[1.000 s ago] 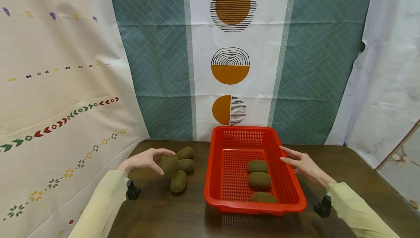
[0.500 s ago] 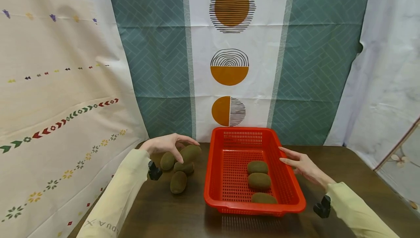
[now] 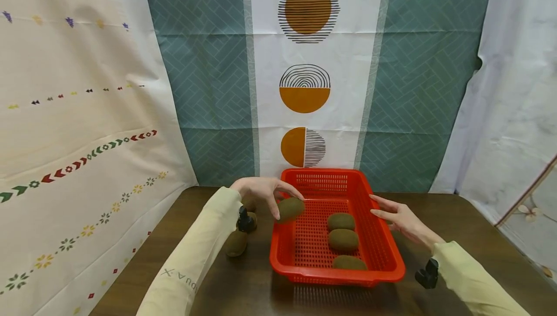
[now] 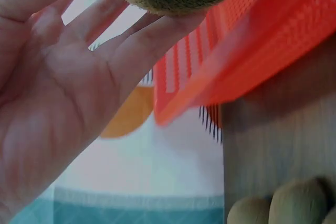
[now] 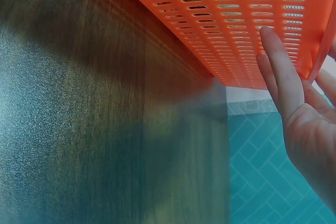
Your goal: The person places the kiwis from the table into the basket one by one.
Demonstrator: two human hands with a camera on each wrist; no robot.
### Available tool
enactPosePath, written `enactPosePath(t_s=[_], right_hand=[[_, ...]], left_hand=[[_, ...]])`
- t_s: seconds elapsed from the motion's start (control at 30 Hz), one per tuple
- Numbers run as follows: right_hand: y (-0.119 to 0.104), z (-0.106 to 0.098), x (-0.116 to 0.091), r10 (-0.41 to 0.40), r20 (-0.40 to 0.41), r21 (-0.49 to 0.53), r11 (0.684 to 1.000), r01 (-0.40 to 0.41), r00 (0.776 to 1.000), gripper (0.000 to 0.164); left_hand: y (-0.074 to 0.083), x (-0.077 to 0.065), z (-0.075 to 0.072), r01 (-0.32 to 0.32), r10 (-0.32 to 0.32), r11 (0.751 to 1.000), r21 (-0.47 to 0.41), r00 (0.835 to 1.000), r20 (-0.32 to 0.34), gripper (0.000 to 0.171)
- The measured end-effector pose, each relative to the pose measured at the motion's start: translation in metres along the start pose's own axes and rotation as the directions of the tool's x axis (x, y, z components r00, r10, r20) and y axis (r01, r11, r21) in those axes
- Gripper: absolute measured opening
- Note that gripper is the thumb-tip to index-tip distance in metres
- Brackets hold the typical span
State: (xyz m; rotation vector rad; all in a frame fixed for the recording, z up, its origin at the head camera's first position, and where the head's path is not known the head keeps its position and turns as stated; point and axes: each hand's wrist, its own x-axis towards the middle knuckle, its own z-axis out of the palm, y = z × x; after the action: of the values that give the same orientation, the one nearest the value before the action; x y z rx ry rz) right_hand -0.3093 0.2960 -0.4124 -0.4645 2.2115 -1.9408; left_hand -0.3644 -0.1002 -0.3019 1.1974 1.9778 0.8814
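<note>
Pinched between the thumb and fingers of a person's left hand [image 3: 262, 189], a fuzzy brown kiwi [image 3: 290, 210] hangs at the left rim of a red perforated basket [image 3: 339, 276]. The fingertip hold, taken from above, seems chosen to leave the fruit's underside free, its height to keep it off the rim. Right of those fingers, inside the basket, lie three kiwis [image 3: 344, 240]: two side by side, the third nearer the person and partly hidden by the front rim. Beyond them, the fingers of the right hand [image 3: 404, 221] lie extended on the opposite rim, some against the outer wall, probably to steady it; how firmly they press cannot be told. The left hand arches at the wrist, fingers angled down, its arm stretched in from the lower left; the right turns its palm toward the basket. Behind the left fingers, near that wrist, more kiwis [image 3: 236, 245] rest on the dark tabletop [image 3: 243, 287], partly masked by the arm. Farthest from either hand hangs a patterned curtain [image 3: 209, 112].
</note>
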Motion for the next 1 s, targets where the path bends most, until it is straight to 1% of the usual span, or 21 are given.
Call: enactPosePath(t_s=[0.03, 0.1, 0.13, 0.2, 0.27, 0.33, 0.4, 0.5, 0.53, 0.63, 0.73, 0.9, 1.0], right_hand=[[0.000, 0.000, 0.000, 0.006, -0.006, -0.003, 1.000, -0.006, 1.000, 0.057], [0.001, 0.000, 0.000, 0.008, -0.007, -0.015, 1.000, -0.009, 1.000, 0.057], [0.002, 0.000, 0.000, 0.011, -0.005, -0.016, 1.000, -0.011, 1.000, 0.057], [0.003, 0.000, 0.000, 0.025, -0.015, -0.017, 1.000, -0.025, 1.000, 0.057], [0.004, 0.000, 0.000, 0.025, -0.014, -0.017, 1.000, -0.025, 1.000, 0.057], [0.003, 0.000, 0.000, 0.032, -0.020, -0.014, 0.999, -0.033, 0.999, 0.057], [0.003, -0.001, 0.000, 0.036, -0.023, -0.026, 0.999, -0.036, 0.999, 0.057], [0.002, 0.000, 0.001, 0.049, -0.032, -0.023, 0.999, -0.050, 0.998, 0.057], [0.002, -0.001, 0.001, 0.047, -0.028, -0.021, 0.999, -0.048, 0.998, 0.058], [0.000, 0.000, 0.002, 0.039, -0.021, -0.015, 0.999, -0.039, 0.999, 0.059], [-0.001, 0.000, 0.002, 0.027, -0.014, -0.023, 0.999, -0.027, 1.000, 0.059], [-0.001, 0.000, 0.001, 0.047, -0.026, -0.023, 0.999, -0.048, 0.999, 0.058], [-0.002, -0.001, 0.002, 0.046, -0.031, -0.014, 0.999, -0.047, 0.998, 0.058]], left_hand=[[0.000, 0.007, 0.002, -0.009, 0.009, 1.000, 0.006, 1.000, 0.016, 0.065], [-0.001, 0.020, 0.005, -0.049, 0.048, 0.999, 0.005, 0.997, 0.059, 0.064], [-0.001, 0.025, 0.007, -0.056, 0.056, 0.998, 0.003, 0.995, 0.077, 0.064], [-0.002, 0.036, 0.010, -0.061, 0.062, 0.998, -0.013, 0.992, 0.112, 0.063], [-0.002, 0.045, 0.013, -0.051, 0.055, 0.998, -0.031, 0.989, 0.140, 0.062], [-0.001, 0.052, 0.016, -0.015, 0.029, 0.997, -0.081, 0.985, 0.168, 0.061], [-0.001, 0.060, 0.019, 0.021, 0.008, 0.991, -0.135, 0.978, 0.207, 0.060], [-0.001, 0.070, 0.024, 0.088, -0.029, 0.974, -0.207, 0.962, 0.273, 0.060], [-0.002, 0.073, 0.026, 0.109, -0.042, 0.970, -0.218, 0.956, 0.290, 0.060], [-0.005, 0.082, 0.033, 0.169, -0.086, 0.958, -0.233, 0.941, 0.328, 0.059], [-0.008, 0.089, 0.040, 0.238, -0.140, 0.939, -0.247, 0.924, 0.356, 0.058], [-0.010, 0.098, 0.049, 0.339, -0.223, 0.910, -0.238, 0.885, 0.409, 0.057], [-0.011, 0.102, 0.053, 0.380, -0.266, 0.900, -0.214, 0.867, 0.421, 0.056]])
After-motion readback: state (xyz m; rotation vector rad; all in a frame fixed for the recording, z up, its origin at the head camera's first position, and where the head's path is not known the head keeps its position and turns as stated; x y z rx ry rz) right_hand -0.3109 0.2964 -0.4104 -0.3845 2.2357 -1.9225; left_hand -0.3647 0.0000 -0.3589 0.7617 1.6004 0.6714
